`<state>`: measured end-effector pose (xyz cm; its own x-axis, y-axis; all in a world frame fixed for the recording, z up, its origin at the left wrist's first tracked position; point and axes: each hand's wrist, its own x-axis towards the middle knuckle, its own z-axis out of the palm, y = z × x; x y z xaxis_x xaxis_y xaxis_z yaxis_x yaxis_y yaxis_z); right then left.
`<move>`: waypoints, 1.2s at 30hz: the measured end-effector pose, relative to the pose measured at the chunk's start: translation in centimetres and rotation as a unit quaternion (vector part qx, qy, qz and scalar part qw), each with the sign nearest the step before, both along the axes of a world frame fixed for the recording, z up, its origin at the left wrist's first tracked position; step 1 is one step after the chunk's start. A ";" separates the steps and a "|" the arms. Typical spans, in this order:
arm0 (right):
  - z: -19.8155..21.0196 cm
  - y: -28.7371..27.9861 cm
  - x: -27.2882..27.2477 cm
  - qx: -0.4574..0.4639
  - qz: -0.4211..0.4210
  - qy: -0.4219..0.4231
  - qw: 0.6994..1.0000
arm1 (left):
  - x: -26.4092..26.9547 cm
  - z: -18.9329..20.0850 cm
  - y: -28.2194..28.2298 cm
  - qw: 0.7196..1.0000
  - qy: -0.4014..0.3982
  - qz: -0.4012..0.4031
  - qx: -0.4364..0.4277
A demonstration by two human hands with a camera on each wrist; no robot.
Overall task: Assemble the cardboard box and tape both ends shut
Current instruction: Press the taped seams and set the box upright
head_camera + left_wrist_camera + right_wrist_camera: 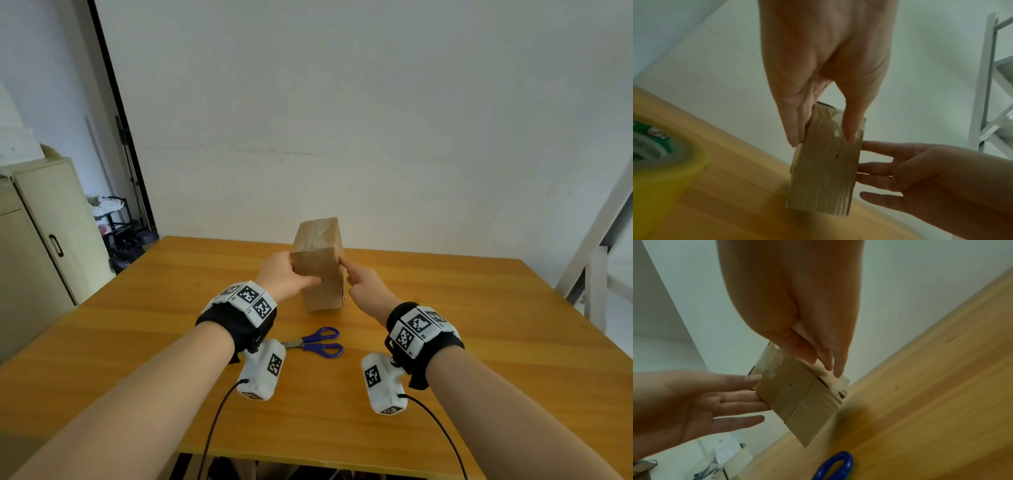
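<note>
Step in hand, prob.: rubbing tape down on the cardboard box (320,263), stood on end on the table (479,325). Do it well: brace one side, press fingers flat along tape edge, no wrinkles. Box sits betw. both hands. Left hand (286,277) grips box's left side, thumb on front. Right hand (364,286) w/ straight fingers touching box's right side, not grasping. Scissors (320,342) near box, toward the person.

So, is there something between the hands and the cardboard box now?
No, nothing visible. The left hand and the right hand already touch the cardboard box; the scissors lie nearer the person, apart.
</note>
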<state>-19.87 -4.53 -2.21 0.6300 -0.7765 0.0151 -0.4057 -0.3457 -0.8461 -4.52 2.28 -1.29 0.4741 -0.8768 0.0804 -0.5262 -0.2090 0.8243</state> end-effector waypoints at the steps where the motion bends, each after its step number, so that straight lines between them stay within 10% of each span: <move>1: 0.3 0.2 -0.1 0.000 0.000 -0.004 1.000 | -0.1 0.1 0.0 1.000 0.009 0.013 -0.018; 16: 2.3 0.8 -1.7 -0.047 0.066 -0.028 0.996 | -1.4 2.3 0.1 0.981 0.110 0.126 -0.102; 28: 3.0 -1.1 -4.0 0.088 -0.007 -0.219 0.972 | 2.5 5.7 3.2 0.948 0.306 0.071 -0.047; 36: 3.1 -0.5 -2.7 0.038 -0.005 -0.176 0.984 | 2.2 5.1 3.0 0.944 0.323 0.055 -0.042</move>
<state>-22.57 -5.04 0.88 0.5880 -0.7904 0.1717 -0.0872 -0.2731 -0.9580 -2.30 5.24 3.79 0.5359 -0.8228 -0.1894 0.1129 -0.1524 0.9818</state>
